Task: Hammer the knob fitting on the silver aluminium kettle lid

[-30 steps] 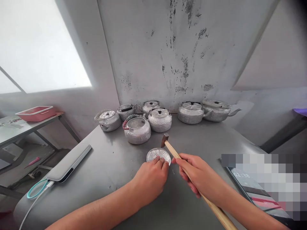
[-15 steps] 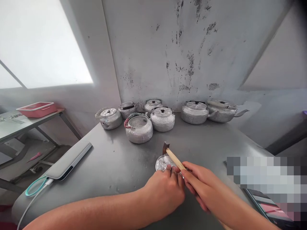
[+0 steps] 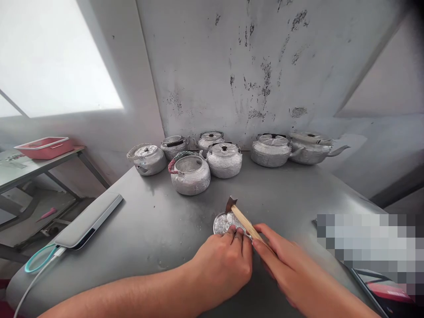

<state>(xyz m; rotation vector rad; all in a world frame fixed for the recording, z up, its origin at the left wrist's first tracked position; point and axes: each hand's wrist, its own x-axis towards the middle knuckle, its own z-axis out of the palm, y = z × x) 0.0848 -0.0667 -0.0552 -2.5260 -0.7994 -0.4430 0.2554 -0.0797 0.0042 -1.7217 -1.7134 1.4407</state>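
A small round silver metal lid with a hammered surface lies at the front middle of the table. My left hand is closed on its near edge, fingertips pressed on top; the part under the fingers is hidden. My right hand grips the pale wooden handle of a small hammer. The hammer's dark metal head is over the lid's far edge; whether it touches the metal I cannot tell. Behind stands a lidless silver kettle with a red and dark wrapped handle.
Several more silver kettles line the table's back by the stained wall. A grey power bank with a white cable lies on the left. A pink basket sits on a side table. A blurred-out patch covers the right side.
The view has shifted slightly. The hammer head has moved a little relative to the lid, and both hands keep their grips. The kettles stand as before.
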